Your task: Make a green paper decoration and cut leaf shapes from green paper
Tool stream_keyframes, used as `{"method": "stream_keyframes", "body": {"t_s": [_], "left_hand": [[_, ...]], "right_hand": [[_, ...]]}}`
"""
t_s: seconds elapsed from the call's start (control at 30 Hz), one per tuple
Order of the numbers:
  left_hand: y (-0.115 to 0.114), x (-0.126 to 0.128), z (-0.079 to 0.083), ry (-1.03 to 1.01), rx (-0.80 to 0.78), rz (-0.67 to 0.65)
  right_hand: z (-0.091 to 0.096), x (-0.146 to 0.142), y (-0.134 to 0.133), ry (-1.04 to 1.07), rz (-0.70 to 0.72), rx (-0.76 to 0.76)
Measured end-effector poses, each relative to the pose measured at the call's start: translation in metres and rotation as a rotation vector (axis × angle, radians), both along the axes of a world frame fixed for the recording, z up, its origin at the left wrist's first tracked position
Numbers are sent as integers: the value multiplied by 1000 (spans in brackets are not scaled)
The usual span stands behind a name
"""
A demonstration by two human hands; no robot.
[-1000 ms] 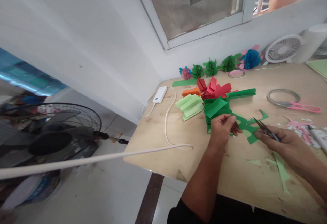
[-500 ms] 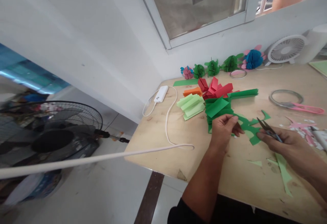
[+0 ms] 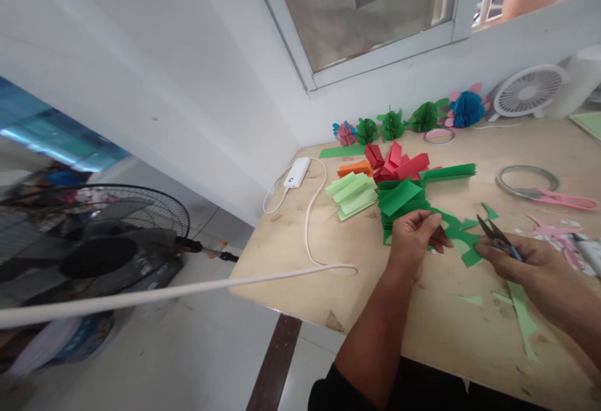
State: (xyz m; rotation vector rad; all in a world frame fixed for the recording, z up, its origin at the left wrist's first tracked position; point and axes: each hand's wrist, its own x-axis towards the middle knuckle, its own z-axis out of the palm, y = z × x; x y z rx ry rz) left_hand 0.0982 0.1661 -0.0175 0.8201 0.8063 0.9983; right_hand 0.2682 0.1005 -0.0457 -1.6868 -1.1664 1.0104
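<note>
My left hand (image 3: 417, 236) is closed, thumb against fingers, pinching the left part of a dark green paper cutout (image 3: 462, 247) with curved edges. My right hand (image 3: 528, 264) grips a small pair of scissors (image 3: 498, 239), its dark blades parted and pointing up and left. The right thumb and fingertips meet the cutout's right end. Just beyond my left hand lies a stack of folded dark green paper (image 3: 399, 198). Narrow light green scraps (image 3: 521, 320) rest on the table below my right hand.
Pleated light green paper (image 3: 353, 196) and red folded paper (image 3: 399, 162) lie behind the hands. Paper honeycomb figures (image 3: 392, 124) and a small white fan (image 3: 530, 91) line the wall. Pink-handled scissors (image 3: 566, 198) lie right. A white cable (image 3: 282, 276) crosses the table's left edge.
The scissor blades look slightly farther apart. Both hands keep nearly the same place and hold on the green cutout and the scissors; the view has shifted very little.
</note>
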Motion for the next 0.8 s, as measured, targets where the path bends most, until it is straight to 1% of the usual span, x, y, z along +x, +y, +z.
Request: {"method": "stream_keyframes", "body": {"t_s": [0.1,0.27,0.43,0.6,0.8], "left_hand": [[-1,0,0,3,10,-37],[-1,-1,-3,-8,23,-145],[-1,-6,-4,10,43,-254],[-3,-9,-2,38,55,-288],[-2,-8,-3,77,64,-273]], "right_hand": [[3,-2,0,6,-2,0],[10,-6,0,-11,-41,7],[10,-6,-2,-4,-58,-1],[7,-6,-3,24,-61,-29],[12,-7,-1,-27,-63,-35]]}}
